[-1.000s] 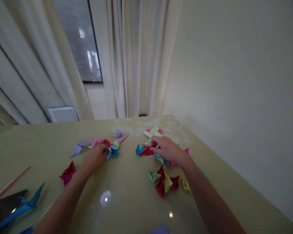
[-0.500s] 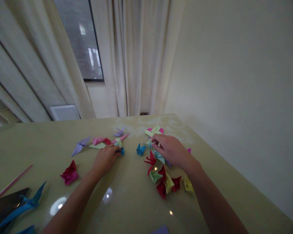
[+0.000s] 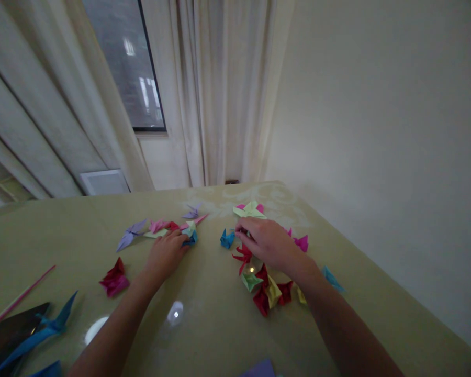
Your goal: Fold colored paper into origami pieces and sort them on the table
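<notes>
Palm down, my left hand [image 3: 168, 253] has its fingers closed at the edge of a small blue folded-paper figure [image 3: 190, 237], with a pale green piece behind it. Pink, red and purple paper figures [image 3: 132, 234] lie beside and beyond that hand. My right hand [image 3: 270, 242] is in a pinch over the right-hand cluster; its fingertips hide what they hold. Left of those fingertips sits another blue paper figure [image 3: 227, 239]. Under and around the hand are a red paper crane [image 3: 243, 255], a green piece [image 3: 251, 282] and dark red and yellow pieces [image 3: 273, 293].
A pale green and pink figure [image 3: 250, 210] lies toward the far edge. At the left are a red and magenta piece [image 3: 115, 279], a pink stick [image 3: 21, 297], a dark flat device [image 3: 8, 335] and a blue crane [image 3: 43, 332] on it. A wall [image 3: 396, 157] borders the right.
The blue figure at my left fingers has shifted slightly left and away, showing more. My right hand has moved slightly left, covering light-blue pieces and uncovering magenta and blue ones.
</notes>
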Tool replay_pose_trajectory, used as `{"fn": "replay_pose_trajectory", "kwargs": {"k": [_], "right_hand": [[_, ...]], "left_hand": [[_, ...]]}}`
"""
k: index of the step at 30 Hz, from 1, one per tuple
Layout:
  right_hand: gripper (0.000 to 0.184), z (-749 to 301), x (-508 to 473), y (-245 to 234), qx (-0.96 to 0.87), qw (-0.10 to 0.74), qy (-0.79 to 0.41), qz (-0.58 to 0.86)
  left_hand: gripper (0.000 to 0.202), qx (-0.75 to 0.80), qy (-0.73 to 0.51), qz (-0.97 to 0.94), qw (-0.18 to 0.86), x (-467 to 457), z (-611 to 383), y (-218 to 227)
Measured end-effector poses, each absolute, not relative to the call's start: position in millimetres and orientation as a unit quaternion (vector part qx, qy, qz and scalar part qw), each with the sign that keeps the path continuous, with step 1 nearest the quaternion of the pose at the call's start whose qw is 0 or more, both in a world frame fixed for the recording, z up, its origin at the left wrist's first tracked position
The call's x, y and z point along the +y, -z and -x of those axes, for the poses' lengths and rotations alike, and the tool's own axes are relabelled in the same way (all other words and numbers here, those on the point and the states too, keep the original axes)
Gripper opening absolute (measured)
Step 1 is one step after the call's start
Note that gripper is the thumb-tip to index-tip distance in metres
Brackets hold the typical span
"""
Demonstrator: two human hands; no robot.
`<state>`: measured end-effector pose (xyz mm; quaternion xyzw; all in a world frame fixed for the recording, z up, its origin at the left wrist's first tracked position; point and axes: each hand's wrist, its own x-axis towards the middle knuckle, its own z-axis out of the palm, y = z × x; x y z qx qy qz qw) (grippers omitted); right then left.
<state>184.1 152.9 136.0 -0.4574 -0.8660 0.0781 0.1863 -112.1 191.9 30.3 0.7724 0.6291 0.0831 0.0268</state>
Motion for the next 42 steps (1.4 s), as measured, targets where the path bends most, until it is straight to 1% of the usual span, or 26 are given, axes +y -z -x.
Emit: {"fn": "replay_pose_trajectory", "kwargs": {"k": [3,5,8,11,12,14,15,18,20,21,23,25,27,30,31,33,34,36,38,40,42], "right_hand": [[0.009,-182.0,151.4,-137.2,-0.867,0.171,-0.078,0.462],[0.011,-179.6,149.8,-137.6,-0.867,0.164,-0.078,0.464],[0.010,-174.1,146.9,-134.3,-0.874,0.150,-0.085,0.455],[0.017,-167.5,145.4,-126.6,-0.890,0.125,-0.101,0.428],[0.016,-165.5,145.6,-123.9,-0.895,0.113,-0.107,0.418],[0.009,-162.5,146.7,-119.9,-0.902,0.091,-0.127,0.403],[0.006,-161.5,147.1,-118.8,-0.902,0.085,-0.140,0.400],[0.010,-160.0,144.7,-118.8,-0.898,0.091,-0.161,0.398],[0.011,-158.8,138.1,-120.1,-0.899,0.085,-0.150,0.402],[0.011,-157.7,133.4,-120.5,-0.902,0.069,-0.139,0.402],[0.013,-154.3,122.9,-119.9,-0.910,0.014,-0.119,0.397],[0.015,-150.5,113.8,-117.1,-0.915,-0.042,-0.102,0.388],[0.017,-148.0,109.0,-112.9,-0.915,-0.082,-0.090,0.385],[0.011,-149.5,111.0,-108.1,-0.905,-0.123,-0.091,0.397],[0.017,-151.2,113.5,-107.9,-0.900,-0.132,-0.098,0.404],[0.034,-155.0,119.5,-109.9,-0.890,-0.123,-0.110,0.425],[0.038,-156.6,122.6,-111.7,-0.886,-0.102,-0.110,0.439],[0.034,-157.8,128.4,-115.3,-0.879,-0.039,-0.096,0.466],[0.033,-156.2,132.1,-116.7,-0.877,0.010,-0.079,0.474],[0.034,-152.5,132.7,-114.7,-0.886,0.017,-0.081,0.456],[0.034,-147.5,130.6,-110.0,-0.898,-0.001,-0.095,0.429]], "left_hand": [[0.022,0.623,-0.095,-0.774,0.062,195.0,112.0,-28.4],[0.021,0.602,-0.100,-0.786,0.101,193.9,107.8,-34.6],[0.013,0.541,-0.131,-0.813,0.174,183.6,94.2,-53.6],[0.010,0.453,-0.174,-0.836,0.257,165.9,76.8,-76.8],[0.012,0.428,-0.186,-0.839,0.279,160.5,72.3,-83.1],[0.015,0.396,-0.206,-0.840,0.310,153.7,67.6,-90.3],[0.015,0.388,-0.212,-0.836,0.324,153.2,67.8,-90.2],[0.016,0.390,-0.236,-0.814,0.360,164.3,75.9,-73.4],[0.027,0.435,-0.269,-0.797,0.322,179.3,83.1,-52.0],[0.035,0.469,-0.283,-0.790,0.274,187.6,85.6,-40.4],[0.051,0.531,-0.281,-0.783,0.163,202.8,87.4,-19.5],[0.058,0.566,-0.239,-0.784,0.091,214.1,84.8,-5.1],[0.054,0.576,-0.194,-0.791,0.073,221.2,79.9,1.4],[0.041,0.569,-0.164,-0.801,0.089,226.1,74.6,-1.0],[0.037,0.568,-0.158,-0.802,0.098,226.6,74.3,-4.1],[0.030,0.565,-0.138,-0.805,0.120,224.8,75.4,-12.8],[0.028,0.557,-0.123,-0.810,0.135,222.1,76.4,-18.2],[0.028,0.524,-0.090,-0.828,0.179,212.5,77.8,-30.6],[0.031,0.475,-0.058,-0.841,0.252,198.6,77.2,-44.9],[0.033,0.422,-0.023,-0.837,0.349,185.2,76.3,-60.2],[0.034,0.392,-0.006,-0.818,0.422,178.3,80.0,-74.4]]}}
